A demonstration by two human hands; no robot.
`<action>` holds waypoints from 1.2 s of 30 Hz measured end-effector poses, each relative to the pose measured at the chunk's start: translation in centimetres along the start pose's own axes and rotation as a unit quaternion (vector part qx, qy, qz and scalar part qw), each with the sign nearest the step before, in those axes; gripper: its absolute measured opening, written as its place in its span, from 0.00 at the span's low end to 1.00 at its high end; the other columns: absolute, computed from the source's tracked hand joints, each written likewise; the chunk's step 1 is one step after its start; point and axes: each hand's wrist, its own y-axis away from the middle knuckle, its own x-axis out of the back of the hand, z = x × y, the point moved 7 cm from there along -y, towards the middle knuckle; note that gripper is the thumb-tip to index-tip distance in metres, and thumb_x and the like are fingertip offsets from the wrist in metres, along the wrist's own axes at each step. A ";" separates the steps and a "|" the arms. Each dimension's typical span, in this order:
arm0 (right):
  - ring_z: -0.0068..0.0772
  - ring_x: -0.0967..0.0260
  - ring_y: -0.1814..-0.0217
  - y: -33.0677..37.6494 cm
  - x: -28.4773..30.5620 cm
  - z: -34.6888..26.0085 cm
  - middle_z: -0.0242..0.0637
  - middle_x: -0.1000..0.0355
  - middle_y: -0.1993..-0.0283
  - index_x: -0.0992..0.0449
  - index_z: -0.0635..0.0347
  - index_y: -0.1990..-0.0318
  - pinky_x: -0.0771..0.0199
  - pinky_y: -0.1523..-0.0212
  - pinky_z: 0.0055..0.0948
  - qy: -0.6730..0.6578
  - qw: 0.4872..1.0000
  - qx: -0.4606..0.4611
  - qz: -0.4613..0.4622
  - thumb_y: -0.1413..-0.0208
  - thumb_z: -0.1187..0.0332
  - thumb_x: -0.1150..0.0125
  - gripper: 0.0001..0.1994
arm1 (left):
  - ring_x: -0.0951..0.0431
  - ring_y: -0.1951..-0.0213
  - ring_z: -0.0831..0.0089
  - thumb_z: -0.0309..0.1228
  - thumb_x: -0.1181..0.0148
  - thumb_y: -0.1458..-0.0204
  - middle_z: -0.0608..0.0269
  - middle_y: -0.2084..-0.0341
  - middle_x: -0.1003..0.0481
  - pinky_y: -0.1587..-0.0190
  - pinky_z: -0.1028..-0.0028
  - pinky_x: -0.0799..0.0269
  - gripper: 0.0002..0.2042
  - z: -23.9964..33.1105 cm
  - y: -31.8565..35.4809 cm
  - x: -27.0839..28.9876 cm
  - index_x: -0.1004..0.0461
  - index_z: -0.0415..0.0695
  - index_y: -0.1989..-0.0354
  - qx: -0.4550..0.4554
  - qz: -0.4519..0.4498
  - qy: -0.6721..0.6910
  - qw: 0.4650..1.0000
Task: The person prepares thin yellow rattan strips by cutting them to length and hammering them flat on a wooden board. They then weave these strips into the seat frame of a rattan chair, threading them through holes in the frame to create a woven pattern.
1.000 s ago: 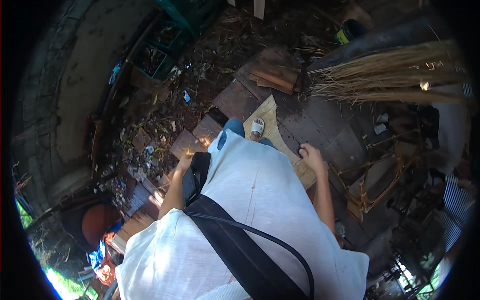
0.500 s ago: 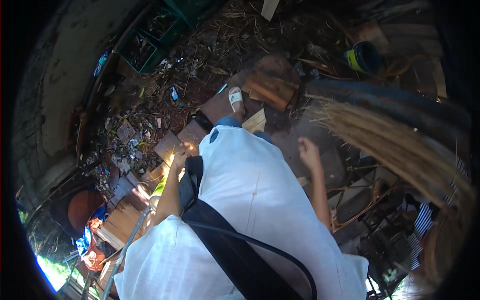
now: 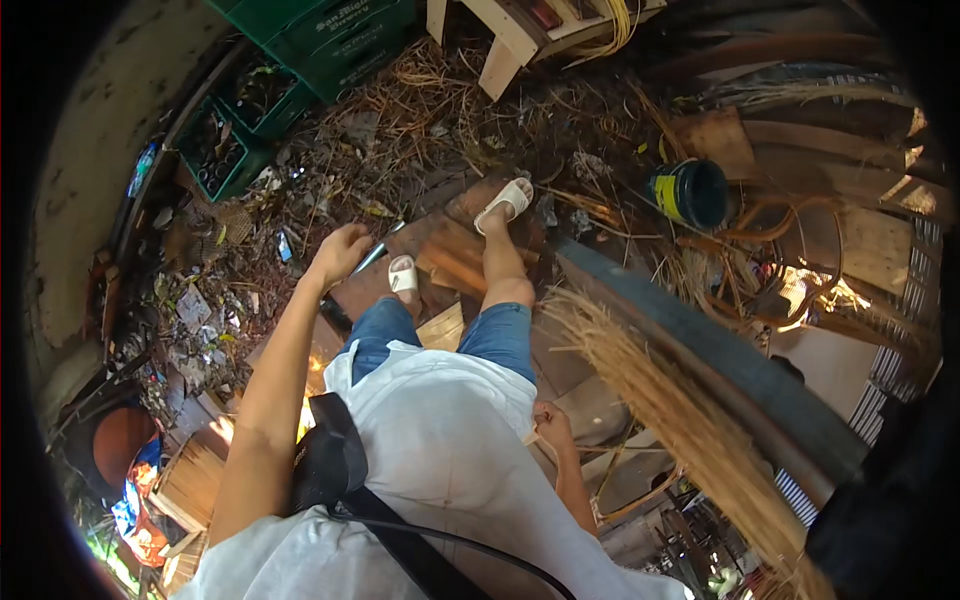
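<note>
My left hand [image 3: 341,254] reaches forward over the littered ground with its fingers loosely bent and nothing visible in them. Just beside its fingertips lies a thin, pale metallic rod [image 3: 378,249], apparently on the ground. My right hand [image 3: 552,424] hangs beside my hip with its fingers curled in; no object shows in it. Right of that hand, a long bundle of dry straw-like fibre [image 3: 680,410] slants across the view, apart from it. White slippers [image 3: 508,204] are on my feet, one foot set ahead of the other.
Green crates [image 3: 225,150] with bottles stand at the far left. A wooden bench-like piece [image 3: 520,35] is at the back. A dark bucket with a yellow label [image 3: 692,195] sits to the right, beyond a long dark beam [image 3: 700,345]. Wooden boards [image 3: 450,255] lie underfoot.
My left hand has swung forward from beside my waist. The right hand has drawn back toward my hip. The view has shifted, showing more crates and the bench-like piece; both feet now show.
</note>
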 end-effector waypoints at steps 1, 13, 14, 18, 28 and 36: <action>0.21 0.32 0.78 -1.7 0.9 -0.3 0.34 0.28 0.77 0.24 0.63 0.57 0.34 0.78 0.25 -0.036 0.999 -0.033 -0.022 0.48 0.77 0.48 0.12 | 0.23 0.54 0.56 0.38 0.45 0.46 0.45 0.56 0.24 0.51 0.67 0.29 0.18 3.6 -2.0 -0.2 0.28 0.39 0.51 -0.036 0.039 -0.001 0.999; 0.18 0.37 0.76 -29.9 21.3 -13.6 0.27 0.34 0.70 0.27 0.63 0.55 0.34 0.74 0.18 -0.334 0.941 0.042 0.028 0.43 0.78 0.48 0.10 | 0.25 0.51 0.58 0.35 0.45 0.44 0.48 0.44 0.32 0.49 0.65 0.29 0.26 35.6 -27.2 -6.1 0.41 0.41 0.38 -0.191 0.070 0.021 0.979; 0.18 0.37 0.75 -31.0 23.4 -15.8 0.27 0.34 0.70 0.27 0.63 0.54 0.34 0.74 0.18 -0.323 0.945 0.026 0.034 0.42 0.77 0.49 0.10 | 0.25 0.51 0.58 0.34 0.45 0.44 0.47 0.47 0.30 0.49 0.64 0.29 0.24 36.6 -27.9 -7.1 0.38 0.40 0.40 -0.189 0.056 0.042 0.980; 0.19 0.35 0.72 -36.1 27.9 -17.6 0.28 0.33 0.69 0.27 0.64 0.52 0.30 0.72 0.21 -0.304 0.952 0.014 0.045 0.41 0.75 0.48 0.11 | 0.24 0.52 0.57 0.32 0.45 0.45 0.46 0.53 0.26 0.50 0.64 0.29 0.21 37.9 -30.6 -12.7 0.34 0.37 0.44 -0.207 -0.027 0.013 0.978; 0.20 0.31 0.78 -39.8 31.8 -12.5 0.34 0.27 0.70 0.25 0.63 0.53 0.31 0.80 0.21 -0.175 0.984 0.003 0.034 0.42 0.68 0.45 0.12 | 0.21 0.58 0.63 0.31 0.47 0.44 0.52 0.63 0.22 0.53 0.67 0.27 0.17 45.1 -33.0 -17.1 0.32 0.38 0.46 -0.176 -0.173 0.087 0.965; 0.46 0.26 0.57 -55.3 43.1 -31.4 0.51 0.26 0.60 0.27 0.65 0.55 0.29 0.54 0.34 -0.161 0.950 0.197 0.182 0.40 0.70 0.49 0.11 | 0.24 0.69 0.69 0.38 0.47 0.41 0.57 0.74 0.24 0.64 0.70 0.28 0.14 54.6 -42.0 -18.0 0.25 0.38 0.61 -0.285 -0.224 0.065 0.930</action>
